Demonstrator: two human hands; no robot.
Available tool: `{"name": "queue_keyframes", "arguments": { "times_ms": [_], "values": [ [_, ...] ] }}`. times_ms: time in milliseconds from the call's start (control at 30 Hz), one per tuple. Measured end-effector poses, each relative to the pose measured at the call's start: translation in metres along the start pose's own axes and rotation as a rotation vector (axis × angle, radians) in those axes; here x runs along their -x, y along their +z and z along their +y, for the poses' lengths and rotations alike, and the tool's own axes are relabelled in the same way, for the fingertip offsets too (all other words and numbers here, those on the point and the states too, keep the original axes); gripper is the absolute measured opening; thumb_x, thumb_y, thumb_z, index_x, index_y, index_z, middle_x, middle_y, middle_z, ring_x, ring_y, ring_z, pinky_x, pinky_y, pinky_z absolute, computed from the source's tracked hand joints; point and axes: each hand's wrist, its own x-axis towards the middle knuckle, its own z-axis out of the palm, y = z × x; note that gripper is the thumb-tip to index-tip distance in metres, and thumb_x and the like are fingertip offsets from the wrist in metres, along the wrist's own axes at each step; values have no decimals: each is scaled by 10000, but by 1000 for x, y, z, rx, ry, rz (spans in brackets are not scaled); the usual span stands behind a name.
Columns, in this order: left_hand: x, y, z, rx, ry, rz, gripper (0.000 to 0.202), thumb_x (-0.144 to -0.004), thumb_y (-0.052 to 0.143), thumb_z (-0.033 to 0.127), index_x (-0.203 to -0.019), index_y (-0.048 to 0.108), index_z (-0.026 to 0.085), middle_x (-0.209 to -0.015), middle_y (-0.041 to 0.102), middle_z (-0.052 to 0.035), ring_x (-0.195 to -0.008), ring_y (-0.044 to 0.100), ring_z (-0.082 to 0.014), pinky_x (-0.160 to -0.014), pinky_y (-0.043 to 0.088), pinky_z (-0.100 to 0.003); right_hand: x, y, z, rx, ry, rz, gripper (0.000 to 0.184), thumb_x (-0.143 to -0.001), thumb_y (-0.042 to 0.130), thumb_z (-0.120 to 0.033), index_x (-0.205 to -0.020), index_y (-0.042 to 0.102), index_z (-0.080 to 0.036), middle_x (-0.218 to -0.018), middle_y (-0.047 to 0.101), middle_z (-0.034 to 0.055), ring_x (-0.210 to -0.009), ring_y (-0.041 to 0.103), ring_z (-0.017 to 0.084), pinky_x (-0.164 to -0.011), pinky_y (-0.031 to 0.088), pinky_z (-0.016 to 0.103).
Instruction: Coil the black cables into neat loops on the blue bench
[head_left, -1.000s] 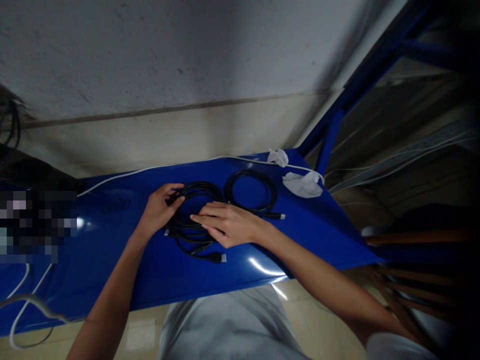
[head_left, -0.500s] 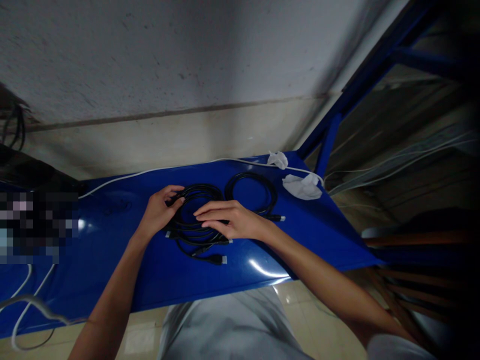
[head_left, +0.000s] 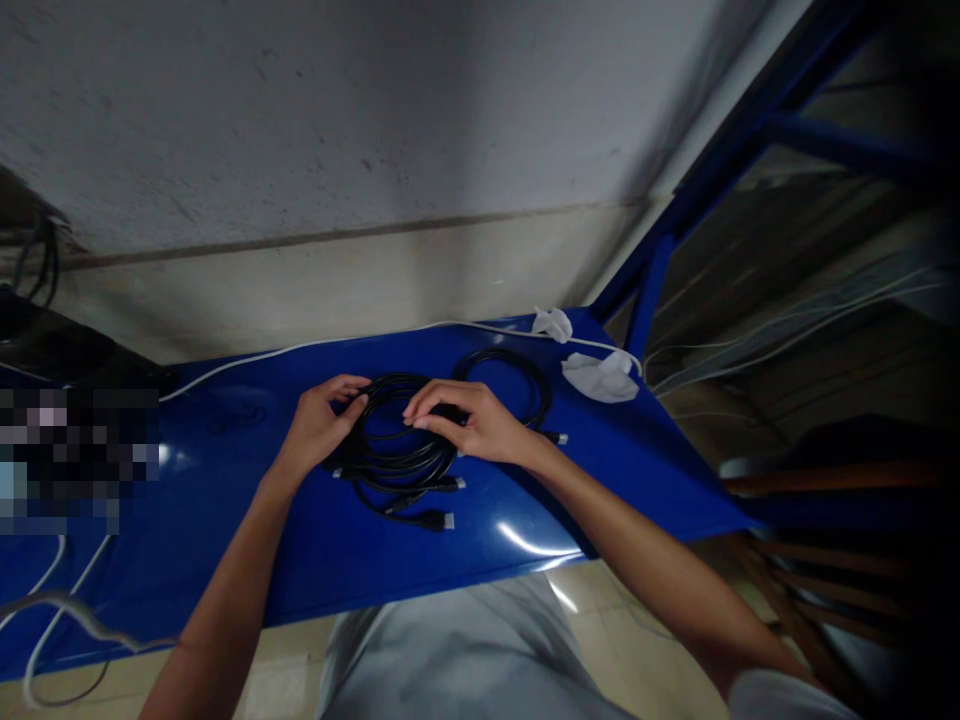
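Several black cables lie coiled in a loose bundle (head_left: 409, 463) on the blue table (head_left: 360, 580). My left hand (head_left: 321, 425) grips the left side of that bundle between thumb and fingers. On the right side, my right hand (head_left: 480, 420) has its fingers curled round the cables, with thumb and fingertips close together. Cable connectors, one of them a silver-tipped plug (head_left: 436, 519), stick out toward the front edge. Behind my right hand is a separate black cable coil (head_left: 541, 380), partly covered by the hand.
Crumpled white scraps (head_left: 600, 376) lie at the right end of the table. A white cable (head_left: 255, 357) runs along the back by the wall. Dark equipment (head_left: 75, 345) and more pale cables (head_left: 75, 600) are at the left. A blue frame (head_left: 649, 290) rises at the right.
My right hand has moved slightly up and its fingers have curled in from a straighter pose onto the bundle's right side. My left hand stays on the left side.
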Motion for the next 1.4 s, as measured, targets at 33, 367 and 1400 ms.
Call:
{"name": "queue_keyframes", "arguments": {
  "times_ms": [33, 367, 1400],
  "values": [
    [0, 0, 1, -2, 11, 3, 308, -944, 711, 420, -1181, 801, 243, -1178, 823, -83, -1071, 758, -283, -1017, 587, -473, 0, 0, 1, -1, 8, 19, 209, -1083, 680, -367, -1014, 741, -179, -1098, 807, 126, -1049, 776, 219, -976, 621, 394],
    [1, -1, 4, -26, 56, 4, 295, -951, 684, 389, -1185, 805, 257, -1176, 822, -76, -1069, 753, -281, -1008, 592, -460, 2, 3, 4, 48, 34, 28, 195, -1098, 646, -380, -1051, 674, -193, -1086, 770, 104, -1015, 736, 210, -959, 588, 377],
    [7, 0, 17, -154, 220, 42, 314, -990, 640, 324, -1269, 759, 242, -1245, 776, -77, -1087, 726, -265, -1053, 564, -432, 7, 16, 18, 349, 54, -147, 95, -1091, 641, -231, -1128, 722, -197, -1087, 797, 72, -1025, 740, 218, -1018, 506, 377]
  ]
}}
